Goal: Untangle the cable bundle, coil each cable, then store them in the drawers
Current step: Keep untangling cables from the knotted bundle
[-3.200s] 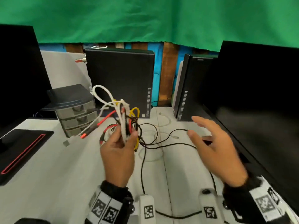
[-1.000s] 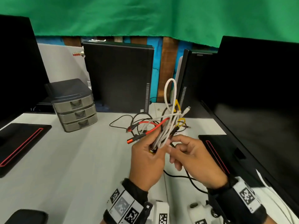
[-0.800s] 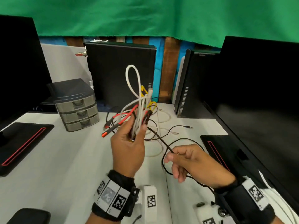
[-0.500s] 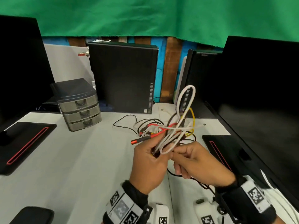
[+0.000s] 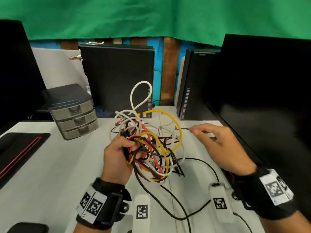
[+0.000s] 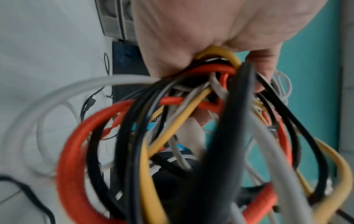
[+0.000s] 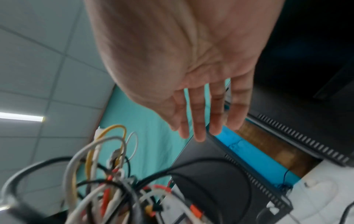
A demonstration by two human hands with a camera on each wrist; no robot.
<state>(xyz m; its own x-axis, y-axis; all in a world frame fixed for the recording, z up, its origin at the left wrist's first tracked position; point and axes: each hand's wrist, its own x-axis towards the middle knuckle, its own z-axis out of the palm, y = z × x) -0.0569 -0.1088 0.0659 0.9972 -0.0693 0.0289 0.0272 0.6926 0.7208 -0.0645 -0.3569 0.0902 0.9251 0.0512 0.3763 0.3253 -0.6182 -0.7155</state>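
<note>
Left hand (image 6: pixel 201 34) clutching tangled cable bundle (image 6: pixel 191 128), red, yellow, black, white loops, grey drawers (image 6: pixel 116 19) behind

Left hand (image 5: pixel 117 158) fisted, fingers curled; right hand (image 5: pixel 223 148) flat, fingers straight.

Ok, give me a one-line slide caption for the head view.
Left hand grips a tangled cable bundle above the white desk; open right hand beside it, three-drawer unit behind.

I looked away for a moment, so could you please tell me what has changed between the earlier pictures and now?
The right hand has let go of the tangled bundle of white, yellow, red and black cables and drawn off to the right, fingers straight. The bundle has loosened into wider loops. The left hand keeps its grip; the grey three-drawer plastic organiser stays shut.
</note>
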